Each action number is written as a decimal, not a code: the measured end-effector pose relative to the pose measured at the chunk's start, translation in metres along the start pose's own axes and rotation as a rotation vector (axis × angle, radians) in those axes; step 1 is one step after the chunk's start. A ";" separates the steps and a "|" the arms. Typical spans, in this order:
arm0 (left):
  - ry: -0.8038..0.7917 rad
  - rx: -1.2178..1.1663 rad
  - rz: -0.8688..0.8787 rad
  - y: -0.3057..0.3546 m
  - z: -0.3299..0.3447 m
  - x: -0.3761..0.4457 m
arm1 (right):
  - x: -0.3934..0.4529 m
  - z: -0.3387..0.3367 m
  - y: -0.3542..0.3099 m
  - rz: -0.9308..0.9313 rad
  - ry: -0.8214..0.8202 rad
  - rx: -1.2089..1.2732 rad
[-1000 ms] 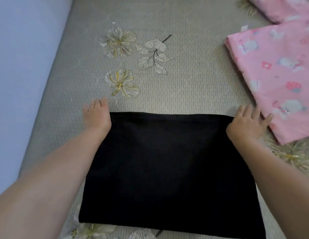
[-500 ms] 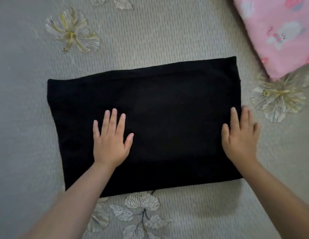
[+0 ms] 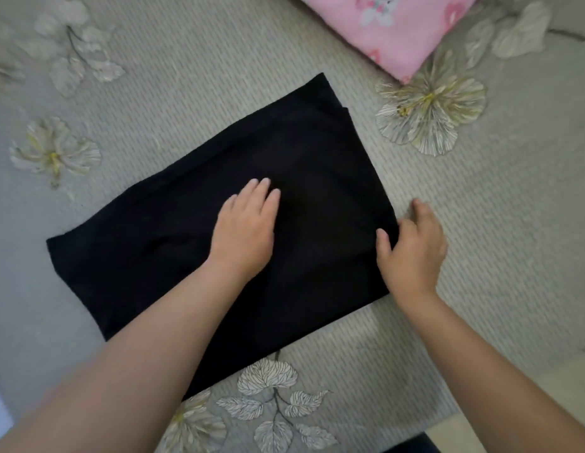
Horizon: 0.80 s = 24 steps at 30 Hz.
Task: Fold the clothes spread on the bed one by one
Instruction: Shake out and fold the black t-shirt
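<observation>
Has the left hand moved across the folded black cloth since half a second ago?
Yes. The left hand slid rightward toward the folded black cloth's middle.

Soft, even light, a little dim.
You get faint shadows, no glare; far-left flowers blur, and edges bend with wide-angle distortion.

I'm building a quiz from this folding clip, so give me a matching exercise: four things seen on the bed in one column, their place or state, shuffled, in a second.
Column one:
1. left hand
2. right hand
3. black garment
4. pink cloth

Column two:
A. folded into a rectangle, flat on the bed
B. at the top edge of the view, apart from the hands
C. lies flat in the middle of the garment
D. pinches the garment's side edge

Pairs: 1-C, 2-D, 3-A, 4-B
</observation>
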<state>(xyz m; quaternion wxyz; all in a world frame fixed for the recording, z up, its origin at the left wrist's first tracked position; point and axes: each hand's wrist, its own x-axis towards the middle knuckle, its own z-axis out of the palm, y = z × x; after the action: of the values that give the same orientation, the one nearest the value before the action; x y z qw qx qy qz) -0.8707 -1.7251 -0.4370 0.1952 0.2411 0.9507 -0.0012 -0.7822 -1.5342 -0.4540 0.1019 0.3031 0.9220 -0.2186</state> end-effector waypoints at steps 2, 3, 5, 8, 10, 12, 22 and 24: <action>-0.002 0.059 0.139 0.026 -0.013 0.041 | 0.000 0.001 -0.001 0.044 -0.011 0.018; 0.004 0.101 0.196 0.039 -0.018 0.061 | 0.001 0.000 -0.001 0.055 -0.016 0.028; -0.012 0.186 0.269 0.058 -0.026 0.096 | 0.003 -0.001 0.002 0.048 -0.015 0.049; -0.117 0.235 0.261 0.072 -0.036 0.129 | 0.002 -0.004 0.010 -0.021 -0.077 0.062; -0.139 0.264 0.250 0.078 -0.040 0.136 | 0.004 -0.010 0.017 -0.045 -0.139 0.096; -0.124 0.299 0.242 0.079 -0.045 0.134 | 0.008 -0.018 0.021 -0.049 -0.196 0.126; 0.134 0.042 0.190 0.006 -0.074 0.073 | -0.037 -0.064 -0.033 -0.262 -0.043 0.226; 0.097 0.055 0.174 -0.022 -0.078 0.049 | -0.067 -0.066 -0.060 -0.335 -0.138 0.184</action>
<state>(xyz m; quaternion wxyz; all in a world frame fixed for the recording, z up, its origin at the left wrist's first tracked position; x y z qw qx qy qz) -0.9494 -1.7141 -0.3855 0.1415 0.3278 0.9341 0.0013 -0.7691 -1.5809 -0.3536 0.0990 0.1379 0.9265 -0.3358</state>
